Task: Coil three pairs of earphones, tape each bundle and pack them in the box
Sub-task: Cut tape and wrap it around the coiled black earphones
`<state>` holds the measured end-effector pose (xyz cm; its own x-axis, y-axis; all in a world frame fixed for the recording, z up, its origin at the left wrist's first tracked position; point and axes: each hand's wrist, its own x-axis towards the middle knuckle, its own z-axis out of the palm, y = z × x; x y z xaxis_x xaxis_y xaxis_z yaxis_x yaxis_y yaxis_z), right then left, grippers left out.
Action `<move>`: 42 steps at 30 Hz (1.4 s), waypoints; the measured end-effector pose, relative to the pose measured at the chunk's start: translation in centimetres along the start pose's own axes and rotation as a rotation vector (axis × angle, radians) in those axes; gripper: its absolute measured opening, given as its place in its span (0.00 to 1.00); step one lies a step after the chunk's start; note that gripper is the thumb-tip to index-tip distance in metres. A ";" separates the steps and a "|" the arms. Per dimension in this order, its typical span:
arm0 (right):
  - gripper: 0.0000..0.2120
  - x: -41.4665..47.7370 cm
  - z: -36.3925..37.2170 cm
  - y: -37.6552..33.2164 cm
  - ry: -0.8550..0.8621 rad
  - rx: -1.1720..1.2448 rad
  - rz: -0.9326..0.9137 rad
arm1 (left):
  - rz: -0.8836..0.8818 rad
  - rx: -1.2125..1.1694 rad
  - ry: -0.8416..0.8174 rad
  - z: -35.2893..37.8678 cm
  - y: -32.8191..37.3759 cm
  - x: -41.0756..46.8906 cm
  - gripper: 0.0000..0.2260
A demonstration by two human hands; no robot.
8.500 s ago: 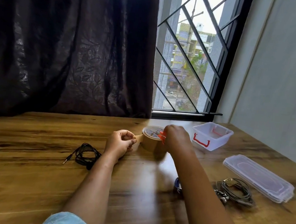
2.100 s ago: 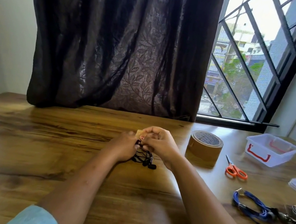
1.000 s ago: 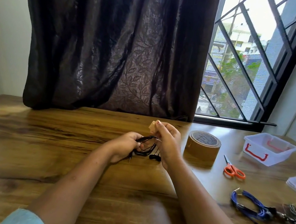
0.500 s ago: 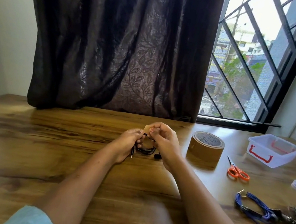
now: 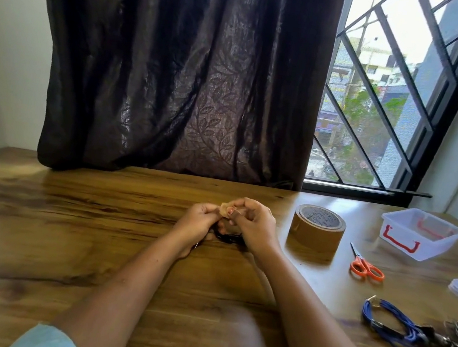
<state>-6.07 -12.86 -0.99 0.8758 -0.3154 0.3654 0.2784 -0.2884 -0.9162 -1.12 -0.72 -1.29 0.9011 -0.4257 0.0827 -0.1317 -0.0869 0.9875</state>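
L hand [image 5: 198,219], R hand [image 5: 254,225] round blk earphones [image 5: 227,237]

One wide-angle camera, worn on the person's head, looks forward and down across the table [image 5: 69,225]. It sits close enough that the left hand [image 5: 198,220] and right hand [image 5: 257,226] meet mid-frame. Beyond the hands the view reaches a dark curtain [image 5: 176,79], and up to their right a barred window [image 5: 375,114].

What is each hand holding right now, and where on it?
The left hand grips the black earphone coil at its top, loops hanging below; the right hand pinches a small brown tape piece against that spot.
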 end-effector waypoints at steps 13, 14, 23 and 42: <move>0.05 0.7 0.0 1.0 0.103 -0.301 -0.032 | 0.067 0.048 0.037 0.4 -0.3 0.2 0.10; 0.04 0.7 0.0 1.0 0.105 -0.309 -0.036 | 0.081 0.082 0.048 0.4 -0.4 0.3 0.10; 0.05 0.4 -0.2 0.7 0.121 -0.461 -0.117 | 0.169 0.242 0.083 0.3 -0.5 0.4 0.11; 0.05 0.3 -0.5 0.8 0.040 -0.549 -0.507 | 0.130 0.044 0.045 0.2 -0.7 0.5 0.12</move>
<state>-5.76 -13.67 -1.56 0.6743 -0.0535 0.7365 0.3982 -0.8136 -0.4237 -0.71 -1.08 -1.94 0.8928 -0.3952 0.2160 -0.2654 -0.0741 0.9613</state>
